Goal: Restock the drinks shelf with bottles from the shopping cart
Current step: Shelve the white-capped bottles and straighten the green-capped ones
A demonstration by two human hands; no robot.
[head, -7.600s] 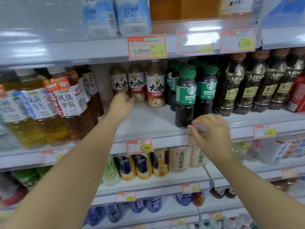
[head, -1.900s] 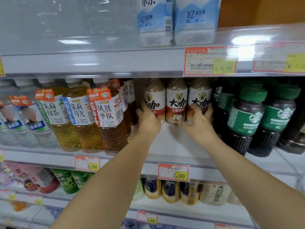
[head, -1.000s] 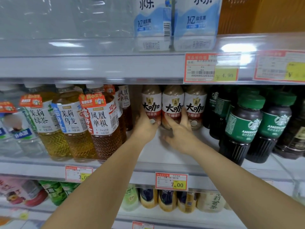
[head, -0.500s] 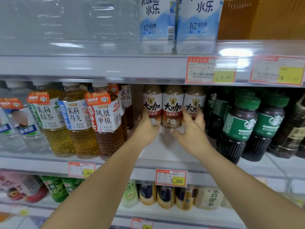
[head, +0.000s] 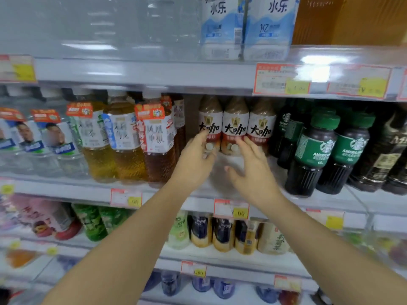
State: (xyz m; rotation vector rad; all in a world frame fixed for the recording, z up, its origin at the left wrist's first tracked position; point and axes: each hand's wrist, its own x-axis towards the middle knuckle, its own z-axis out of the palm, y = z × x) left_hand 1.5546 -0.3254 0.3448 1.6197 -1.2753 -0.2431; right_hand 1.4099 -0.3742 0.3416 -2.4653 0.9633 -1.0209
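Three coffee bottles with brown shoulders and white labels stand upright in a tight row far back on the middle shelf (head: 77, 187), touching side by side: the left coffee bottle (head: 209, 123), the middle coffee bottle (head: 235, 125) and the right coffee bottle (head: 262, 125). Bare white shelf lies in front of them, nearer the rim.

The left hand (head: 193, 160) reaches in from below with its fingers fairly straight and close together, holding nothing. Its fingertips lie over the lower label of the left coffee bottle, but blur hides whether they touch it. The right hand (head: 253, 170) is spread, thumb out to the left, fingers pointing up and away. Its fingertips overlap the foot of the middle and right coffee bottles, and contact cannot be told there either. The two hands are apart, with bare shelf between them.

Left of the row, large tea bottles (head: 130, 142) of amber liquid stand at the shelf front, with water bottles (head: 57, 148) further left. Right of the row stand dark bottles (head: 312, 155) with green caps, nearer than the coffee. A price tag (head: 231, 209) hangs on the rim below the hands. On the shelf above stand blue-and-white packs (head: 222, 27); smaller bottles (head: 222, 235) fill the shelf below
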